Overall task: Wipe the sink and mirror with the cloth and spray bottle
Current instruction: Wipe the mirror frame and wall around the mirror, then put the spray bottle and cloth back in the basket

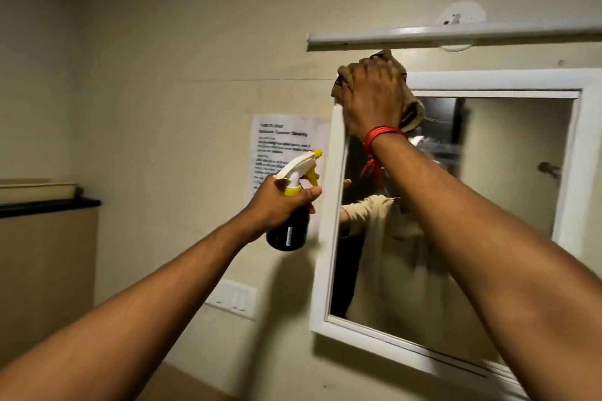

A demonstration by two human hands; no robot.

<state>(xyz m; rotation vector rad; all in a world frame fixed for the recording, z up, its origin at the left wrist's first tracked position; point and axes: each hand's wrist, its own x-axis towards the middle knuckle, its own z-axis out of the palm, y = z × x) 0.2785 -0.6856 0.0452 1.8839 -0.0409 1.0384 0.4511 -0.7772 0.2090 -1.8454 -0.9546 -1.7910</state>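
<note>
A white-framed mirror (508,205) hangs on the beige wall at the right. My right hand (374,98), with a red thread around its wrist, presses a bunched tan cloth (412,112) against the mirror's upper left corner. My left hand (280,202) grips a dark spray bottle (288,231) with a white and yellow trigger head, held upright in the air just left of the mirror frame, nozzle pointing right. The sink is out of view.
A white tube light fixture (456,34) runs along the wall just above the cloth. A printed paper notice (280,146) is stuck left of the mirror, a white switch plate (233,298) below it. A dark counter edge (49,205) shows at the far left.
</note>
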